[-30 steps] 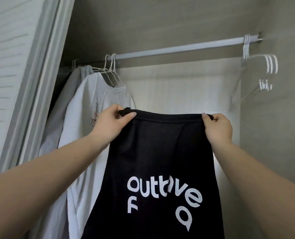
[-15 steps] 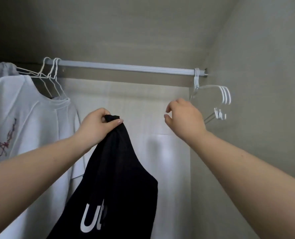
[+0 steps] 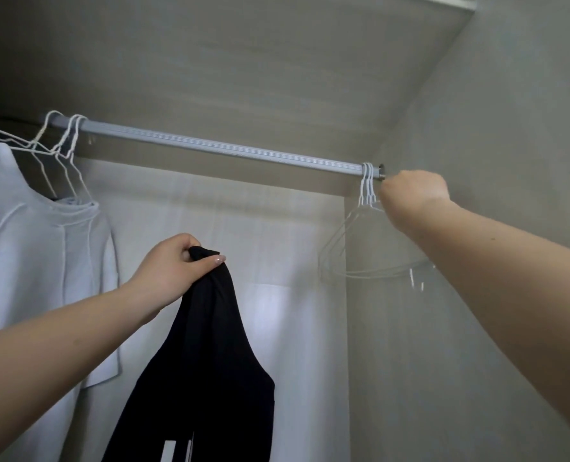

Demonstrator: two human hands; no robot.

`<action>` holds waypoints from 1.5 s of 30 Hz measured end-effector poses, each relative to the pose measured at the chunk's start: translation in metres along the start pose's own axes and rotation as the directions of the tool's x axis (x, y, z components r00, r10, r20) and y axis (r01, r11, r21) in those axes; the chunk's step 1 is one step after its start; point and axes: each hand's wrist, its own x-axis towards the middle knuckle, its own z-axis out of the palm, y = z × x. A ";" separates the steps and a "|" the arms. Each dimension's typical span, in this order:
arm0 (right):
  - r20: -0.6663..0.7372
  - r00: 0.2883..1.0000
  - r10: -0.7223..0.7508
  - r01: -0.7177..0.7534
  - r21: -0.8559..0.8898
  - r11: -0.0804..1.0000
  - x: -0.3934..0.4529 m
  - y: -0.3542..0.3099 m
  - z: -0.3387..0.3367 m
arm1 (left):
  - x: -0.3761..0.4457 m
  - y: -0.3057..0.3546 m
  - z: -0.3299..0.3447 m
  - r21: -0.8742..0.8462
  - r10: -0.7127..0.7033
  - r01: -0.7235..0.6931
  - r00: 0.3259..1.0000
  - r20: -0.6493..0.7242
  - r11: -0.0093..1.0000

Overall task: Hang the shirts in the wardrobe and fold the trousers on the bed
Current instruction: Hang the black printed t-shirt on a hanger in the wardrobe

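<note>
Head view, and we're right inside the wardrobe! Left hand [image 3: 173, 268] has its fingers curled tight round a bunched edge of the black shirt [image 3: 207, 361], which dangles below the fist, white print just peeping out at the bottom. Right hand [image 3: 413, 191] is up at the far right end of the rail [image 3: 227, 150], knuckles towards us, right against the necks of the empty white hangers [image 3: 370, 235] bunched there. Is it gripping one? From this angle I can't tell; the fingers are hidden behind the hand.

So where does the job stand? At least one white shirt [image 3: 37, 248] is hung at the left end of the rail, on white wire hangers [image 3: 60, 141]. The black one is not on a hanger yet, so by my reckoning we're at the fetch-a-hanger step. Threading it through the shirt and hooking it on the rail are left to do. Trousers and bed are nowhere in sight, so nothing can be said of the folding.

Obstacles? The hangers sit packed together hard by the side wall [image 3: 493, 161], so separating a single one could be fiddly, and only one hand is free for it. The middle of the rail has plenty of room.
</note>
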 end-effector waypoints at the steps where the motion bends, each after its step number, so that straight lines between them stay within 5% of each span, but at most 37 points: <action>1: 0.011 1.000 0.001 -0.001 -0.012 1.000 0.000 0.001 0.001 | 0.000 -0.001 -0.001 -0.001 -0.002 0.002 1.000 0.002 1.000; 12: 0.009 1.000 -0.023 0.024 -0.061 0.998 -0.004 -0.006 0.021 | -0.002 -0.006 -0.011 -0.020 -0.010 0.010 1.000 0.001 1.000; 19: -0.117 0.989 0.089 -0.056 0.258 0.964 0.005 -0.007 0.023 | -0.005 -0.015 -0.019 0.018 -0.017 0.017 1.000 0.012 1.000; 26: -0.314 0.949 -0.024 0.111 0.262 0.959 -0.002 -0.013 0.014 | -0.010 -0.029 -0.034 0.030 -0.032 0.029 0.997 0.071 0.999; 35: -0.383 0.911 -0.153 0.271 0.277 0.922 -0.022 -0.038 0.031 | -0.029 -0.081 -0.076 0.125 -0.118 0.116 0.993 0.009 0.985; 45: -0.380 0.906 -0.186 0.331 0.363 0.871 -0.034 -0.072 0.039 | -0.040 -0.107 -0.111 0.004 -0.223 0.223 0.975 -0.012 0.975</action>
